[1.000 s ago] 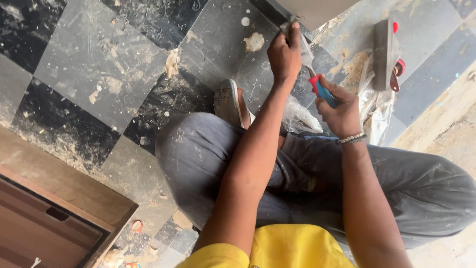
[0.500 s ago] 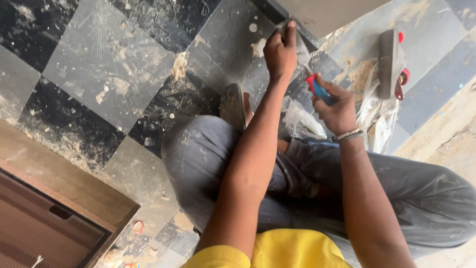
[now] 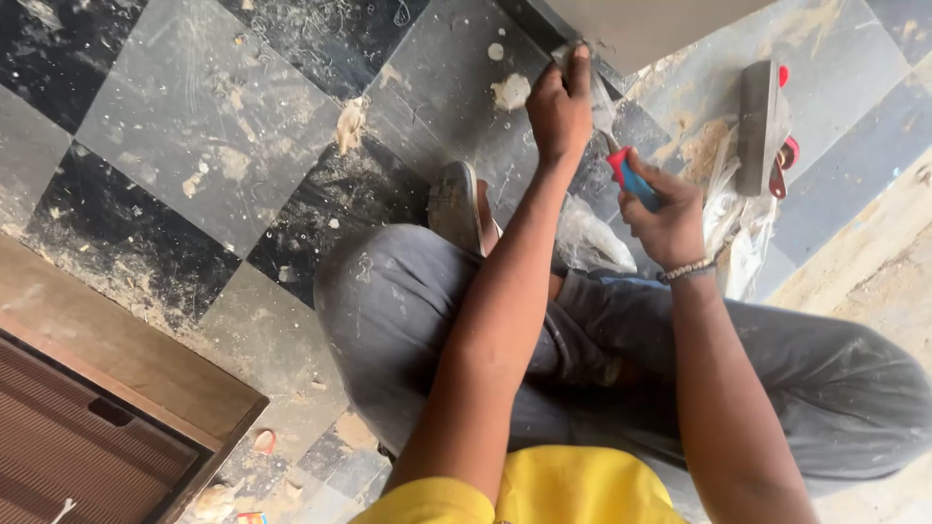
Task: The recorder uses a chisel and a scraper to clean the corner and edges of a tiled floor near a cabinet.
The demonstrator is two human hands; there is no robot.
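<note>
We grip a red-and-blue handled scraper (image 3: 633, 180) in our right hand (image 3: 665, 209), closed around it | our left hand (image 3: 561, 107) pinches a scrap at the grey wall panel (image 3: 660, 24) | trowel (image 3: 762, 126) lies on the checkered floor (image 3: 194, 126) nearby

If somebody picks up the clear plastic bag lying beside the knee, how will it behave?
The clear plastic bag looks thin and crumpled, so it would probably be floppy and sag when lifted. It seems light for its size; a push would likely crumple it rather than slide it. It appears dusty, like the tiled floor, so perhaps not very slippery.
</note>
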